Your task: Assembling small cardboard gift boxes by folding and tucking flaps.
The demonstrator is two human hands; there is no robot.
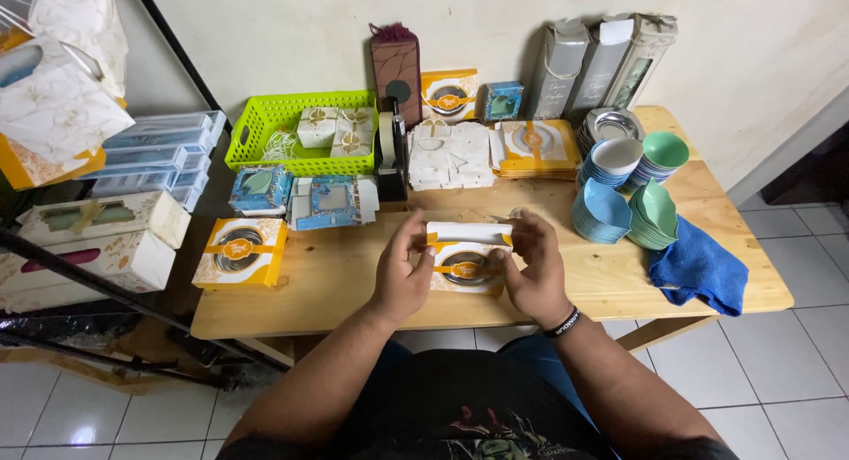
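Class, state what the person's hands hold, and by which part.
Both hands, left hand and right hand, hold a white-and-orange gift box by its two short ends, above the wooden table.

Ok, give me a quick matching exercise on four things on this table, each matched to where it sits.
Things:
1. green plastic basket
2. blue cloth
3. tape dispenser
4. white and orange gift box

Places:
A. held between the left hand and right hand
B. at the table's right end, beside the bowl stacks
C. back left of the table, near the wall
D. middle of the table, just right of the basket

Pairs: 1-C, 2-B, 3-D, 4-A
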